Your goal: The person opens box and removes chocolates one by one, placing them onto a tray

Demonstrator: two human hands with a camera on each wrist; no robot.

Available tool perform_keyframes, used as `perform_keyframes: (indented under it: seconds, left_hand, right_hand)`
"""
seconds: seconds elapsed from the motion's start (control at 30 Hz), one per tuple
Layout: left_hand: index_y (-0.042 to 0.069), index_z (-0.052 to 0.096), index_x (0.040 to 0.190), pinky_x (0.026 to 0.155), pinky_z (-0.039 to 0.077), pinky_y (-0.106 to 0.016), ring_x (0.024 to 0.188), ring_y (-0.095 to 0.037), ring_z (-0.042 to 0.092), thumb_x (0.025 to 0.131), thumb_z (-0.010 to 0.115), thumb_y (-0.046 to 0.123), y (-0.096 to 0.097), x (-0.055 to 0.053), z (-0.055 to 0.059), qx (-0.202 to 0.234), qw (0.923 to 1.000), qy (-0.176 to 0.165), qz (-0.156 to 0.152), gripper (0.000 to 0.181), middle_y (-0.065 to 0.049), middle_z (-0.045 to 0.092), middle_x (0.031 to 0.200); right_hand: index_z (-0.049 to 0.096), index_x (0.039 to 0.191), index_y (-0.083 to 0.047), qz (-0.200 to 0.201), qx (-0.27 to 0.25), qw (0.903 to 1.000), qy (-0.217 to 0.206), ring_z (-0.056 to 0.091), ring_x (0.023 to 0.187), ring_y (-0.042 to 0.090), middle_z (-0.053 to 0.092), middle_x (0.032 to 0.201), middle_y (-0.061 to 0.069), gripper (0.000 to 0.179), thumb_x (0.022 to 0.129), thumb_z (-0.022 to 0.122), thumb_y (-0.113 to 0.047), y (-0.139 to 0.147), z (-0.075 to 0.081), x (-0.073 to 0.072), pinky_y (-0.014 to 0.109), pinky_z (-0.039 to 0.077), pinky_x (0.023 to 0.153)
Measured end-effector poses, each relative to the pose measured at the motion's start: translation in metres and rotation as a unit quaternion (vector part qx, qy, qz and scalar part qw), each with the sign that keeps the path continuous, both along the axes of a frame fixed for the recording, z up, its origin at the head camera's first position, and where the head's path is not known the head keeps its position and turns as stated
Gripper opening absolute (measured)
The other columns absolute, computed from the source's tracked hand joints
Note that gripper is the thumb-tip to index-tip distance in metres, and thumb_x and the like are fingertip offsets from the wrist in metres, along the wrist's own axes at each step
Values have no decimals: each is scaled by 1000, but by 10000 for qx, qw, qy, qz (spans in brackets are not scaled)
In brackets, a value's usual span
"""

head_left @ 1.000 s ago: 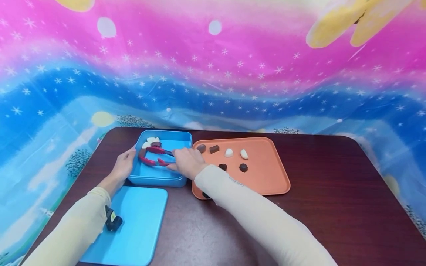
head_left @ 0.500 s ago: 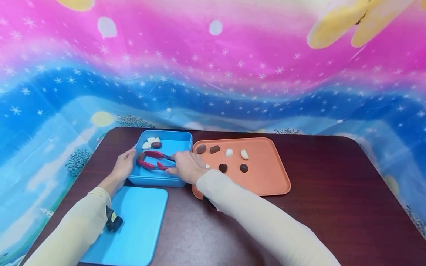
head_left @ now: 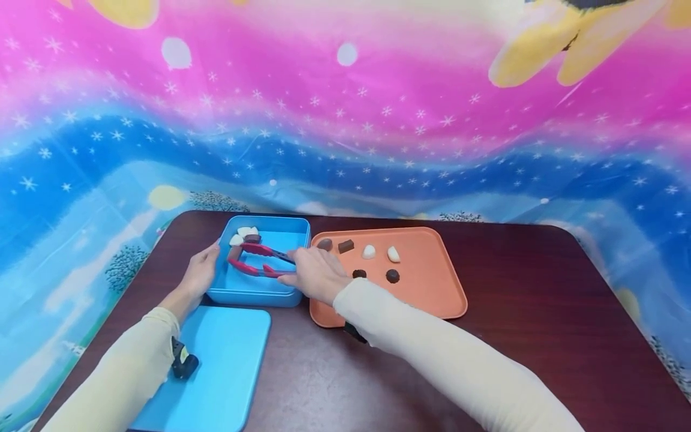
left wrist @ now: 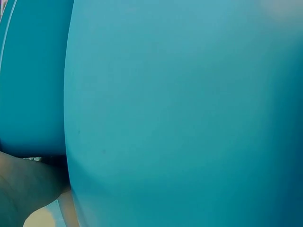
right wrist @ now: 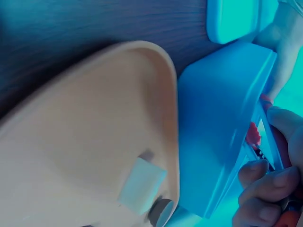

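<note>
My right hand [head_left: 318, 275] grips a pair of red and black tongs [head_left: 260, 272] over the blue box [head_left: 254, 298]. Their red tips are spread, with a brown chocolate piece [head_left: 235, 252] at the tips by the box's left wall. White pieces [head_left: 248, 231] and a dark brown piece [head_left: 252, 239] lie in the box's far left corner. My left hand [head_left: 200, 273] rests against the outside of the left wall, fingers extended along it. In the right wrist view, curled fingers [right wrist: 270, 184] hold the tongs' handles; the box's inside is mostly hidden there.
An orange tray [head_left: 426, 303] stands right of the box, bearing several white and dark chocolate pieces [head_left: 392, 276]. A blue lid [head_left: 221, 360] lies on the dark wooden table [head_left: 529, 300] in front of the box. Behind hangs a patterned cloth [head_left: 345, 120].
The tongs dip toward the near left of the box, then shift slightly up and right, the brown piece staying at their tips. My left hand stays at the box's wall.
</note>
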State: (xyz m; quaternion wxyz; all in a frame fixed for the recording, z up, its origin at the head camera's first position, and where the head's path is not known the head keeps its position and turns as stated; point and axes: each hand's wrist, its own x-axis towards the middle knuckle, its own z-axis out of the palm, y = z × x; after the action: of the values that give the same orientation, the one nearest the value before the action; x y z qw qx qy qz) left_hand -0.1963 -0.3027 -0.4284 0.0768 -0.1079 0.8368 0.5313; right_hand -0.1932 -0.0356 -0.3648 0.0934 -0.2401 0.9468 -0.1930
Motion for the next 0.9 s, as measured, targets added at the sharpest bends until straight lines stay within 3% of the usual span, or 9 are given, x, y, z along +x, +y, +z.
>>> perform_keyframes:
  seconds: [0.07,0.27,0.37,0.5,0.77,0.9]
  left_hand:
    - [11,3,162,128,10,-61,158,-40,3,111,15,45,-2,1,-1,-10,10000,40,-14,63,-15,4,171]
    - [11,2,162,127,10,-61,158,-40,2,110,14,47,-6,2,-3,19,10000,55,-13,65,-16,4,171]
    - [11,2,162,127,10,-62,158,-41,1,110,13,48,-6,3,-2,66,10000,30,-1,65,-17,3,171]
    - [10,2,162,128,9,-61,158,-40,0,110,12,46,-2,2,1,62,10000,40,-28,65,-16,2,171]
    - [11,4,162,129,9,-59,159,-38,1,111,12,43,-1,1,2,-50,9999,116,-32,61,-13,2,171]
    - [11,4,162,129,10,-59,159,-39,2,111,13,44,0,1,1,-57,9999,147,-59,62,-13,3,171]
  right_hand:
    - [58,145,-21,51,-58,10000,0,41,40,16,49,61,0,59,93,70,-48,3,-1,2,24,24,37]
    - [59,144,-22,275,-289,9991,171,37,38,14,43,56,-2,57,95,68,-48,14,0,8,22,22,36]
    - [58,145,-22,271,-436,9987,63,34,38,14,40,53,-3,57,95,68,-48,22,3,12,21,21,36]
    - [57,146,-22,185,-552,9983,-41,35,38,14,43,53,-3,59,94,68,-49,33,5,15,22,22,35]
    - [60,142,-24,256,-645,9974,191,36,39,13,42,51,-5,55,95,66,-52,53,11,21,23,22,37]
    - [61,141,-24,183,-705,9970,278,43,42,12,51,54,-6,54,95,66,-52,66,15,27,23,25,38]
